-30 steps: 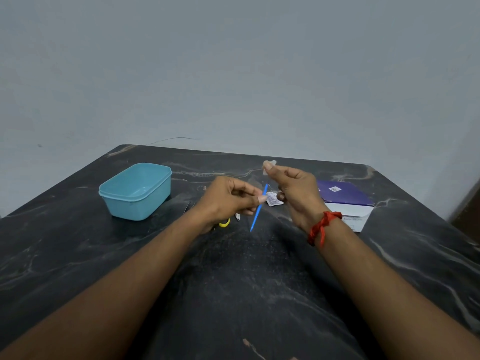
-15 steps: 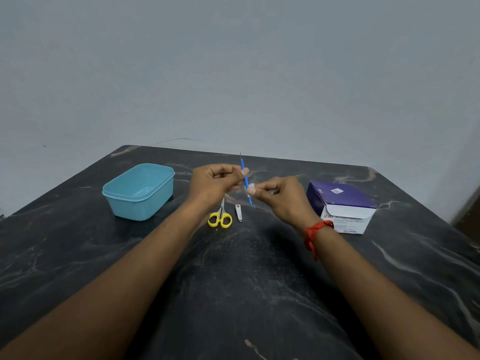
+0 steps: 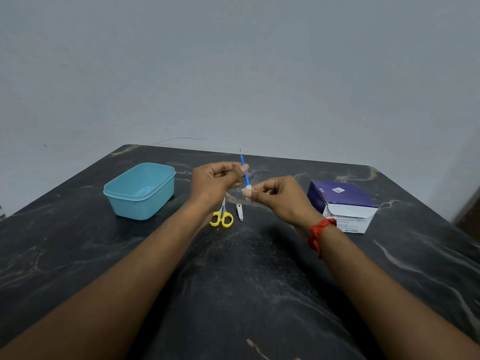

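Observation:
My left hand (image 3: pixel 217 181) pinches a thin blue tool (image 3: pixel 244 170) with a fine dark tip, held nearly upright above the table. My right hand (image 3: pixel 279 198), with a red thread on its wrist, pinches a small white swab (image 3: pixel 246 189) against the tool's lower shaft. Both hands hover over the middle of the dark marble table (image 3: pixel 233 268), close together.
A light blue plastic tub (image 3: pixel 140 190) stands open at the left. Yellow-handled scissors (image 3: pixel 221 216) and a small nail clipper (image 3: pixel 239 211) lie beneath my hands. A purple and white swab box (image 3: pixel 342 203) sits at the right. A wall rises behind the table.
The blue tool went from slanting downward to nearly upright, tip up. My right hand dropped from above to pinch the swab on the tool's shaft. The scissors and clipper came into view.

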